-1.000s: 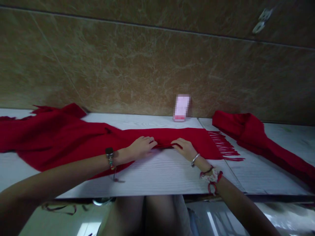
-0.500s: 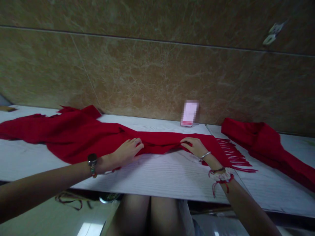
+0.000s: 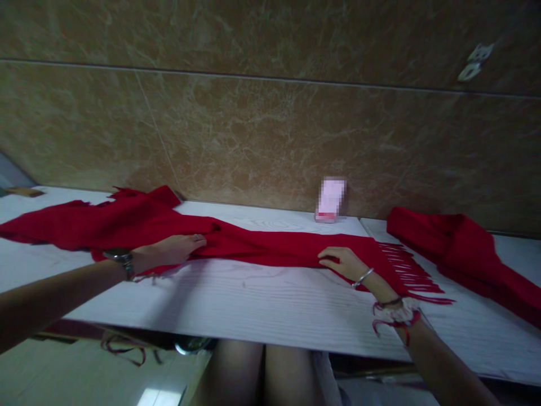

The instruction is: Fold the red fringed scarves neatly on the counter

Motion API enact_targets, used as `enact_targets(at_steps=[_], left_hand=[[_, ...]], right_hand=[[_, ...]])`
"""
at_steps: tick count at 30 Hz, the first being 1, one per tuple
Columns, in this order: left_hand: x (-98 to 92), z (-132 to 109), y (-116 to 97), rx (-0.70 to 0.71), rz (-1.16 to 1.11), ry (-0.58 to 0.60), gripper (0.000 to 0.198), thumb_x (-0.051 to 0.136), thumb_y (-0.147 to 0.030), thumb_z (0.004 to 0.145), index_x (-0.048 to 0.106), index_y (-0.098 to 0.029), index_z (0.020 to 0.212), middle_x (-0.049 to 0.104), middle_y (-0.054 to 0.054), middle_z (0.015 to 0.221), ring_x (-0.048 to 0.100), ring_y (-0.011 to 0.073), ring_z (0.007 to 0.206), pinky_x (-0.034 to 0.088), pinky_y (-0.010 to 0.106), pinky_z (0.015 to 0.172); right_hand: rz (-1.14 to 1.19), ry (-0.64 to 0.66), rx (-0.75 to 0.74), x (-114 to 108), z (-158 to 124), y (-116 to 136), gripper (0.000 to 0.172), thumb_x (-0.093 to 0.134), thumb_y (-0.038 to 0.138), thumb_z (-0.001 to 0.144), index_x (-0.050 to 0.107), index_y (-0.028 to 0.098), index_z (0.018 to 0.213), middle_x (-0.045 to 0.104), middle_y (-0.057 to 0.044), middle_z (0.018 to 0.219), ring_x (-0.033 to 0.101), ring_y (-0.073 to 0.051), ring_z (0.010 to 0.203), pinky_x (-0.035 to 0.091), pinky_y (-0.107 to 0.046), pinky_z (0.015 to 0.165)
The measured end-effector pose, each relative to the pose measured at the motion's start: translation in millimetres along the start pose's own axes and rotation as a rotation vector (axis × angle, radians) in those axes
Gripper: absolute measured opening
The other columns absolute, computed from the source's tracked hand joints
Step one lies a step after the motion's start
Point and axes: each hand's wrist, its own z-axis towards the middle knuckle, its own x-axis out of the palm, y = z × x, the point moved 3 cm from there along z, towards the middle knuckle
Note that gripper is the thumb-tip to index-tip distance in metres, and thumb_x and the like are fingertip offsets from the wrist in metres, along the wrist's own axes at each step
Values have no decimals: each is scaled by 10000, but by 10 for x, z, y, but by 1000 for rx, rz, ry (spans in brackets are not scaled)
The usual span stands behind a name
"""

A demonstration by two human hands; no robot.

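A long red scarf (image 3: 270,248) stretches across the white table, narrow and folded on the right, wider and bunched on the left. Its fringe (image 3: 412,270) fans out beyond my right hand. My left hand (image 3: 180,248), with a watch on the wrist, is closed on the front edge of the scarf near the bunched part. On the right, my right hand (image 3: 344,262) pinches the scarf's front edge between thumb and fingers, short of the fringe. The cloth lies fairly flat between both hands. My left fingertips are partly hidden.
Another red cloth (image 3: 448,242) lies folded at the right. A phone-like pink object (image 3: 332,198) leans against the tiled wall (image 3: 253,135) behind the table (image 3: 262,299). A small brown piece (image 3: 25,192) sits at the far left. My knees are under the front edge.
My left hand has slid left along the scarf's edge. The stretch between my hands has become longer and smoother. My right hand stays near the same spot on the cloth.
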Motion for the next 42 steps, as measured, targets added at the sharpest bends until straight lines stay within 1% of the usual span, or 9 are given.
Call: enact_targets(at_steps=[7, 14, 21, 24, 27, 32, 34, 37, 42], left_hand=[[49, -89, 54, -29, -136, 58, 509, 422, -39, 750, 404, -61, 1258, 432, 126, 1315, 441, 165, 1148, 342, 273, 941], [-48, 132, 139, 28, 56, -33, 406, 392, -16, 763, 523, -95, 1139, 541, 102, 1201, 451, 196, 1104, 317, 351, 953], [-412, 633, -319, 284, -187, -141, 466, 508, -343, 808, 438, -122, 1212, 450, 133, 1244, 431, 218, 1123, 345, 316, 943], [-402, 843, -639, 378, -188, -95, 500, 620, -337, 735, 477, -113, 1157, 455, 144, 1228, 438, 234, 1115, 357, 302, 930], [-301, 870, -843, 404, -173, -46, 401, 638, -257, 731, 514, -143, 1095, 507, 115, 1159, 503, 210, 1024, 403, 273, 857], [-213, 738, -891, 438, -171, 63, 258, 517, -141, 805, 533, -196, 1057, 607, 35, 945, 568, 147, 818, 427, 218, 687], [-246, 751, -912, 487, -139, 17, 216, 541, -188, 802, 551, -184, 1017, 594, 58, 990, 550, 172, 889, 416, 252, 758], [-296, 861, -987, 538, -128, -113, 366, 632, -270, 743, 518, -175, 1077, 504, 105, 1171, 461, 225, 1072, 349, 329, 907], [-227, 967, -1049, 514, -94, -170, 206, 562, -299, 805, 552, -152, 949, 560, 90, 1020, 523, 193, 940, 406, 279, 809]], right_hand=[[74, -4, 6, 159, -34, -35, 128, 532, 234, 763, 645, 200, 811, 682, -47, 842, 625, -169, 780, 496, -309, 722], [123, -44, -68, 169, -64, 32, 144, 515, 220, 782, 648, 178, 818, 676, -54, 802, 621, -157, 743, 499, -281, 689], [73, -21, -167, 217, -8, 185, 168, 550, 177, 768, 655, 173, 899, 670, -55, 814, 617, -149, 743, 494, -258, 675], [35, -43, -194, 283, 0, 204, 172, 558, 156, 759, 659, 165, 899, 661, -57, 792, 611, -147, 727, 493, -251, 657], [13, -75, -224, 344, -41, 211, 170, 536, 143, 775, 663, 157, 887, 651, -59, 779, 601, -140, 722, 490, -240, 649], [-15, -54, -272, 404, -84, 287, 204, 500, 106, 791, 681, 175, 854, 622, -43, 754, 575, -125, 717, 480, -232, 665], [-18, -61, -292, 411, -80, 328, 215, 495, 93, 789, 687, 171, 847, 611, -44, 746, 566, -124, 711, 478, -232, 664], [-25, -69, -299, 423, -80, 352, 219, 494, 94, 790, 687, 171, 859, 603, -44, 739, 557, -125, 706, 477, -235, 659], [-10, -120, -242, 443, -100, 284, 213, 492, 112, 796, 665, 158, 913, 608, -52, 765, 563, -131, 725, 482, -237, 653]])
